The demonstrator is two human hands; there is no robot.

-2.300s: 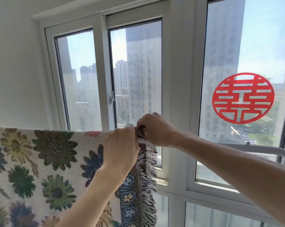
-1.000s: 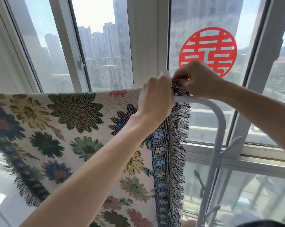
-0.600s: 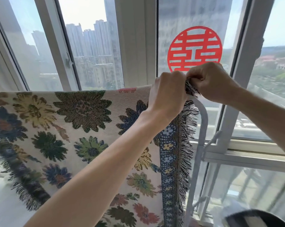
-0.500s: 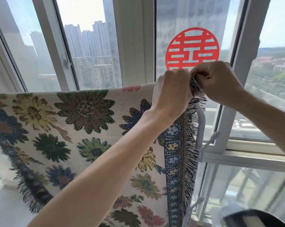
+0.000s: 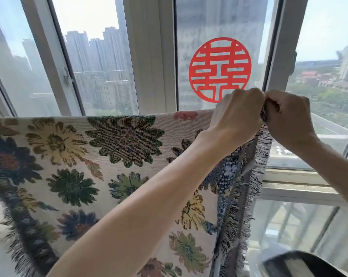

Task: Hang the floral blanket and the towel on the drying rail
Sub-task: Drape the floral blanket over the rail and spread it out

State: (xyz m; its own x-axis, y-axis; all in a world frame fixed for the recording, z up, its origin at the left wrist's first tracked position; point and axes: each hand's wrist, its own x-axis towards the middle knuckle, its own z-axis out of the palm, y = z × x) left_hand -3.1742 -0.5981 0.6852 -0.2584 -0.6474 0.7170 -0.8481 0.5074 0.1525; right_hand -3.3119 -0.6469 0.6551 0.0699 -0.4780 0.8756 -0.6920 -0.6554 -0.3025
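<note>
The floral blanket (image 5: 113,148), cream with large woven flowers and a dark fringed edge, hangs in a flat sheet across the left and middle of the view. The rail under its top edge is hidden by the cloth. My left hand (image 5: 238,118) is closed on the blanket's top right corner. Pressed against it from the right, my right hand (image 5: 287,120) pinches the same fringed corner. No towel is in view.
White window frames (image 5: 149,56) stand close behind the blanket, with a round red paper cut-out (image 5: 220,69) on the glass. A white sill (image 5: 296,188) runs at the right. A dark rounded object (image 5: 300,264) shows at the bottom right corner.
Both hands have carried the blanket's corner to the right along the rail. The white rail end and upright seen earlier are now covered by the fringe.
</note>
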